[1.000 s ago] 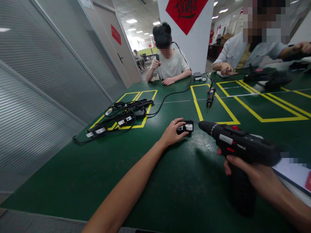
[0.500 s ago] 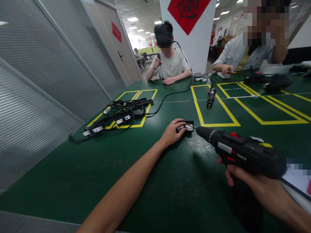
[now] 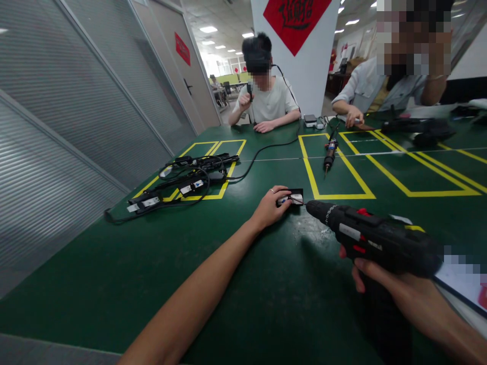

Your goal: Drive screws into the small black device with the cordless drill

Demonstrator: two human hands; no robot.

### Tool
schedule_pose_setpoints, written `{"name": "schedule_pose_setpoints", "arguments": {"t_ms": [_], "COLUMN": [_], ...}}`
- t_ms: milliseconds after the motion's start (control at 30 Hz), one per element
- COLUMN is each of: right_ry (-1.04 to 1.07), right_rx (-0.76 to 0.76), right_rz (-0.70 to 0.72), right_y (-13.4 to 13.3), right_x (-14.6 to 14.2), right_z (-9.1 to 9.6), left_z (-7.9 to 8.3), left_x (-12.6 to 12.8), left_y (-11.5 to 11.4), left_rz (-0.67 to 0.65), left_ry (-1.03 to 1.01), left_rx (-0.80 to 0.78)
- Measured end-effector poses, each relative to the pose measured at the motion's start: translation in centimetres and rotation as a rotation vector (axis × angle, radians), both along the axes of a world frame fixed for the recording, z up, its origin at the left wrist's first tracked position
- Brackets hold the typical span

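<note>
My right hand (image 3: pixel 384 279) is wrapped round the handle of a black cordless drill (image 3: pixel 373 235) with red details. The drill lies level and its chuck points left, with a thin bit reaching to the right end of a small black box-like part (image 3: pixel 299 192). That part has a white-and-blue inside and rests on the green table (image 3: pixel 182 274). My left hand (image 3: pixel 271 207), with a ring on one finger, grips the part's left end and keeps it against the table. Whether the bit's tip touches a screw is too small to tell.
Black devices with cables (image 3: pixel 190 180) lie in yellow-taped boxes at the left. A soldering-iron-like tool (image 3: pixel 330 154) lies in another taped box ahead. Two people sit across the table; one holds a screwdriver-like tool (image 3: pixel 249 91). A paper (image 3: pixel 462 279) lies at the right edge.
My left hand and the small part stay in place, and the drill has shifted very slightly left. Across the table, the right-hand person's hand has lifted a small white object.
</note>
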State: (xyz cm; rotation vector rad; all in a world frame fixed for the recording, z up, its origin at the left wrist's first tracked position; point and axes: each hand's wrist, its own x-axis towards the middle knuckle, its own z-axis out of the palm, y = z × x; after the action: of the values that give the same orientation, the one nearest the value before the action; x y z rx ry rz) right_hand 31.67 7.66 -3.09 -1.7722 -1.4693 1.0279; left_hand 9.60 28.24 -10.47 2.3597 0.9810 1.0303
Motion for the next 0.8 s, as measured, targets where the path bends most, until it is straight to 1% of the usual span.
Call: {"name": "schedule_pose_setpoints", "arguments": {"t_ms": [167,267,567,733,800], "right_ry": [0.038,0.024,0.032,0.045,0.043], "right_rx": [0.026,0.036,0.052,0.056,0.109], "right_rz": [0.012,0.015,0.000,-0.013,-0.013], "right_y": [0.1,0.2,0.2,-0.2,-0.2], "right_x": [0.0,0.0,-0.2,-1.5,-2.2], "right_z": [0.1,0.1,0.4,0.7,1.0], "left_z": [-0.1,-0.1,0.5,0.4,0.4], "left_x": [0.0,0.1,0.1,0.0,-0.1], "left_y": [0.0,0.1,0.0,0.3,0.4], "left_rz": [0.001,-0.006,-0.054,-0.082,-0.089], "left_ry": [0.002,0.006,0.035,0.038,0.038], "left_rx": [0.002,0.002,0.000,0.007,0.005]}}
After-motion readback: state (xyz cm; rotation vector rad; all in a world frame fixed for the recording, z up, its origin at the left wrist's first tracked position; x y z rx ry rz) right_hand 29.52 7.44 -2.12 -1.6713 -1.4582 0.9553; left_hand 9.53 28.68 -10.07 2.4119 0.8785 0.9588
